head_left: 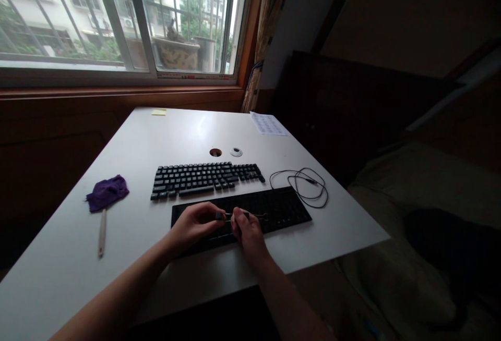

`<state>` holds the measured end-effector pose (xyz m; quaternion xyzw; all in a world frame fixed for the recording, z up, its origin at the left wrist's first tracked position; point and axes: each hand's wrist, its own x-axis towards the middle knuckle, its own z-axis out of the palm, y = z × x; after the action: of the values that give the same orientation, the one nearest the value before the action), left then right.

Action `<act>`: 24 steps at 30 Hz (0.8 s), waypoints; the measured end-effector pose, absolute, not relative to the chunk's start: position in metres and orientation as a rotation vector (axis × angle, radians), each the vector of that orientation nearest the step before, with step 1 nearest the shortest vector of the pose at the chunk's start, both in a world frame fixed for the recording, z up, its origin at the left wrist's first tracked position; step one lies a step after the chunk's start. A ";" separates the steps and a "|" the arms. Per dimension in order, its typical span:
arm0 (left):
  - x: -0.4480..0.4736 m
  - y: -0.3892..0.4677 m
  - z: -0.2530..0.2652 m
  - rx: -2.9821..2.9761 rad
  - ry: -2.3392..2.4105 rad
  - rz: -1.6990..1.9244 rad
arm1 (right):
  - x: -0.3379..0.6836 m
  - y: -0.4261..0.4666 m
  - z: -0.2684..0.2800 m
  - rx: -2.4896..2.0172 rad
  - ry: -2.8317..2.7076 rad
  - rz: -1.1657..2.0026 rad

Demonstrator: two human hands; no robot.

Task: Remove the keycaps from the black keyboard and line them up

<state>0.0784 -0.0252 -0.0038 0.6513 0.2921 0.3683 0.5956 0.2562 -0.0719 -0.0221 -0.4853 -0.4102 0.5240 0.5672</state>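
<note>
- Keyboard base (284, 205): black, flat on the worktop (136, 242) right in front of you, w/ both your hands over its near-middle part; its R end sits a bit farther from you than the L.
- Your L hand (195, 223): grasping a small dark block (219, 216) btwn thumb & fingers, above the L-center of the base.
- Your R hand (248, 234): fingers clenched round a wire tool (246, 216), dark in the middle, thin metal wires out both sides; the L wires reach the block. Can't tell if they grip it.
- Loose keycaps (195, 178): black, in kbd-style rows just behind the base, approx. parallel to it.
- Black cable (312, 181): loosely coiled on the worktop, behind & R of the base.
- Purple cloth (107, 193): crumpled, on your L, at the far end of a pale handle (102, 231) that points back twd you.
- Round hole (215, 152) in the worktop behind the keycaps, w/ a white ring (236, 151) just R of it.
- Far edge: yellow notes (158, 112) on the L, printed sheet (268, 123) on the R.
</note>
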 end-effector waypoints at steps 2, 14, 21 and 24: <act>0.078 -0.026 -0.002 1.413 0.682 0.793 | 0.257 -0.075 -0.025 -1.123 -0.992 1.227; 0.078 -0.028 -0.007 1.240 0.650 0.748 | 0.259 -0.079 -0.028 -1.008 -0.907 1.378; 0.081 -0.029 -0.004 1.218 0.688 0.813 | 0.256 -0.081 -0.031 -1.001 -0.951 1.263; 0.080 -0.028 -0.002 1.241 0.716 0.813 | 0.256 -0.081 -0.032 -1.016 -0.959 1.236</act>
<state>0.0802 -0.0280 -0.0023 0.5528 0.3187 0.3619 0.6796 0.2560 -0.0808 -0.0318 -0.4373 -0.4131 0.5323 0.5956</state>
